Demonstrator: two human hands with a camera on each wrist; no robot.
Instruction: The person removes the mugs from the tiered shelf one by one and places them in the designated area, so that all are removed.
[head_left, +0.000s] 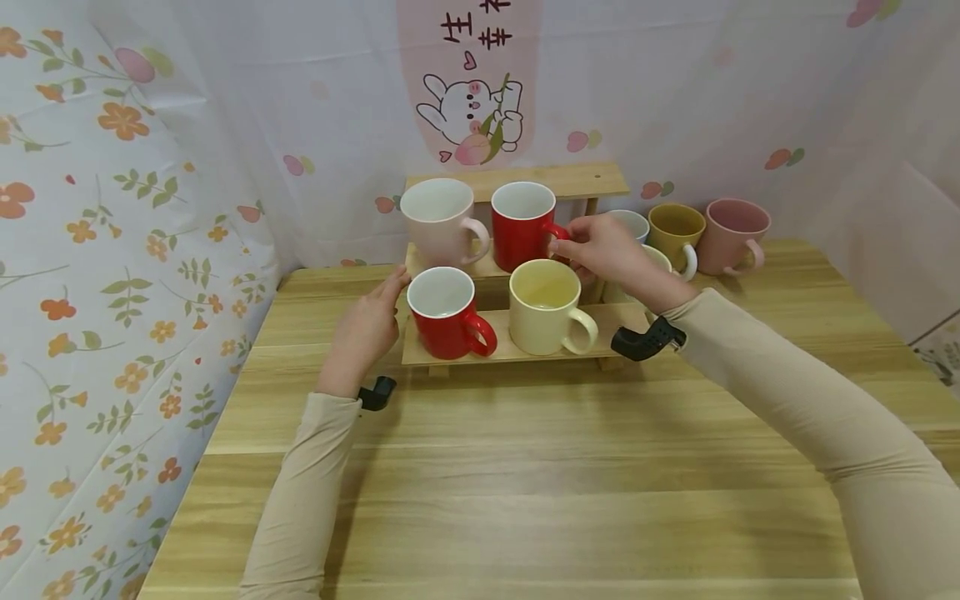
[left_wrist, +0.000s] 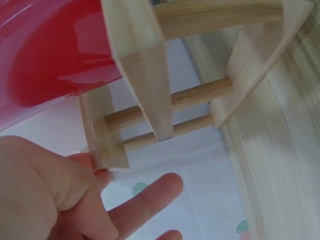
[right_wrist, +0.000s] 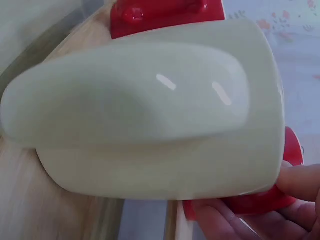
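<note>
A tiered wooden rack point(head_left: 491, 322) holds several mugs. On its middle tier stand a pale pink mug point(head_left: 441, 237) and a red mug point(head_left: 517, 237). My right hand point(head_left: 611, 250) pinches that red mug's handle; in the right wrist view, my fingers point(right_wrist: 300, 182) show behind a pale yellow mug point(right_wrist: 165, 170). The lower tier bears another red mug point(head_left: 442, 325) and the pale yellow mug. My left hand point(head_left: 366, 329) touches the left end of the middle tier, below the pink mug. In the left wrist view, other fingers point(left_wrist: 150, 200) stretch out beside the rack.
Right of the rack, several more mugs stand on the wooden table point(head_left: 525, 483), among them a mustard mug point(head_left: 670, 229) and a dusty pink mug point(head_left: 727, 237). My right forearm passes in front of some of them. A printed cloth point(head_left: 337, 100) hangs behind the rack.
</note>
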